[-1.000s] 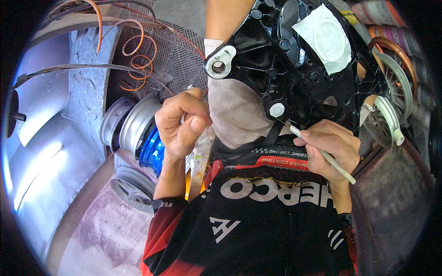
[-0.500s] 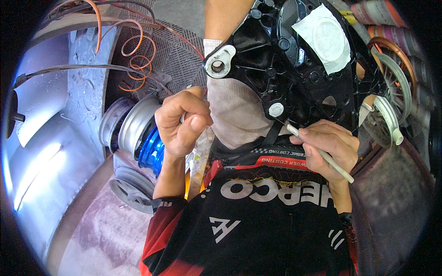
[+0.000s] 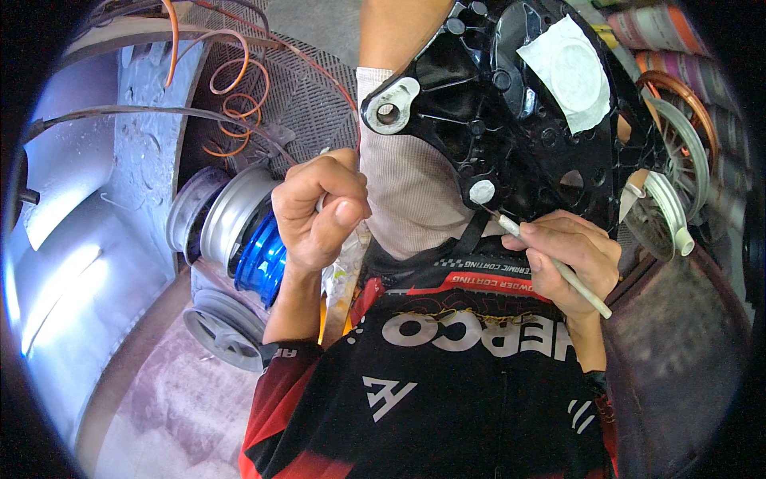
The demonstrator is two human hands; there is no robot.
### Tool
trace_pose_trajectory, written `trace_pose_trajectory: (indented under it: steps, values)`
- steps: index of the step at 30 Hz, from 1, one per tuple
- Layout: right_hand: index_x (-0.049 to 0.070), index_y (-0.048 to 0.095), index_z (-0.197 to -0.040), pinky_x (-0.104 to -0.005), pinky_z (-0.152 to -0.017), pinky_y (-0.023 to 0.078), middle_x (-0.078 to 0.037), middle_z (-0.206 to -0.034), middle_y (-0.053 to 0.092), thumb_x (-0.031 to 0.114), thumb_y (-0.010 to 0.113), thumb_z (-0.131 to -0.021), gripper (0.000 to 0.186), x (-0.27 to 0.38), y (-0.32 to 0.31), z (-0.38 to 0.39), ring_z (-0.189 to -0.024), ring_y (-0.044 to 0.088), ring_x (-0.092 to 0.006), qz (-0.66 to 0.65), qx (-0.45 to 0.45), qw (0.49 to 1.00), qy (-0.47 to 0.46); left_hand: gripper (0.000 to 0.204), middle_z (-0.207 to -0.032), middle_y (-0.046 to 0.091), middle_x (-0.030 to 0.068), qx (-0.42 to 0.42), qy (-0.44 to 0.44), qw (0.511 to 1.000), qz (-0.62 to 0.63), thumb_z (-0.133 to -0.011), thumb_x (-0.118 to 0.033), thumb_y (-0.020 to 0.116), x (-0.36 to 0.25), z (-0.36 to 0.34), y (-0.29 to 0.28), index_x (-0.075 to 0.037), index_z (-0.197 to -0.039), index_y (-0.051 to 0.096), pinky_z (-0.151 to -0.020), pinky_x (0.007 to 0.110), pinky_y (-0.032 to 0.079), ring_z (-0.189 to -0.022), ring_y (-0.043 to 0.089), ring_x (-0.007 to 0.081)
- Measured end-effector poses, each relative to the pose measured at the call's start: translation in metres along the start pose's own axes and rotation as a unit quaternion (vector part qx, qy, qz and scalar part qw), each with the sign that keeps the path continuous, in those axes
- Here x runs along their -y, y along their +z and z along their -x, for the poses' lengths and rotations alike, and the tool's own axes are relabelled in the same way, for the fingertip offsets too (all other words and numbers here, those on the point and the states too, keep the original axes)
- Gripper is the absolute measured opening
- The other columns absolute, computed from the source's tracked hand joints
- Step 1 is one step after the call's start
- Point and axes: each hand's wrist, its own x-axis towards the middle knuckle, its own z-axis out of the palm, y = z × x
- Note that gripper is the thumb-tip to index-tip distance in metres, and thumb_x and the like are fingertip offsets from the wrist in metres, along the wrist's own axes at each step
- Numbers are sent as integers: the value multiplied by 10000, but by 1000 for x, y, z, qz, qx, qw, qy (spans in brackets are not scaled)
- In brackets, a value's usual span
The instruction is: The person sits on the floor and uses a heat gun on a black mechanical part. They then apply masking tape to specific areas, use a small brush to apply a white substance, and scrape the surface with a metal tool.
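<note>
A glossy black metal casting (image 3: 550, 144), apparently an engine cover, rests across my lap. A piece of white masking paper (image 3: 564, 72) with a round outline is stuck on it. A small white round patch (image 3: 481, 191) covers a spot near its lower edge. My right hand (image 3: 570, 259) is closed like a pen grip on a slim white-handled craft knife (image 3: 570, 277). The knife's thin tip points at the small patch, very near its edge. To the left of the casting, my left hand (image 3: 323, 207) is raised and curled; a pale bit shows between its fingers, too small to name.
Several wheel rims, among them a silver rim (image 3: 231, 211) and a blue rim (image 3: 262, 259), stand at left. An orange coiled hose (image 3: 231, 88) hangs behind them. More rims (image 3: 678, 148) lean at right. A bare metal lug (image 3: 391, 108) juts from the casting's left side.
The casting appears shifted slightly right and down in the picture, and the surroundings have moved a little with the view. Both hands keep nearly the same pose; the knife stays by the small patch.
</note>
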Motion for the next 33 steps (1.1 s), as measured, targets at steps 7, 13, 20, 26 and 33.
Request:
trace_pose_trajectory:
  steps: [7,13,20,26,33]
  values:
    - [-35,653,-976,-381,-677,586,-187,-757,718,73,642,-877,147,-1,-1,1,-686,726,-273,-9,0,1000,8,329,-626,575,41,-5,3,1000,0,-897,-282,677,1,1,1,-23,-716,583,-502,272,334,-550,439,115]
    - [-40,642,-1002,-388,-680,587,-205,-772,718,90,633,-902,164,-1,0,0,-694,729,-277,-17,3,1000,4,331,-622,554,40,-2,0,1000,7,-900,-278,674,2,1,0,-18,-716,580,-489,268,339,-547,449,113]
    - [-66,638,-1004,-362,-662,592,-217,-779,718,84,622,-916,174,1,1,1,-687,727,-271,-28,-8,999,33,328,-615,534,38,-3,-2,1000,21,-901,-263,668,1,2,1,-13,-713,571,-486,265,344,-533,438,111]
    - [-41,644,-952,-364,-652,605,-190,-793,725,-31,681,-816,142,3,2,4,-722,740,-293,-36,-32,996,73,342,-616,547,43,-7,4,1000,12,-899,-280,676,3,3,0,-15,-712,570,-478,272,326,-532,433,116]
    - [-49,641,-944,-346,-647,605,-192,-798,725,-32,665,-826,121,2,1,4,-727,744,-287,-30,-32,997,64,402,-670,365,18,-8,-11,999,31,-911,-328,675,2,5,3,-15,-721,511,-463,260,228,-530,313,95]
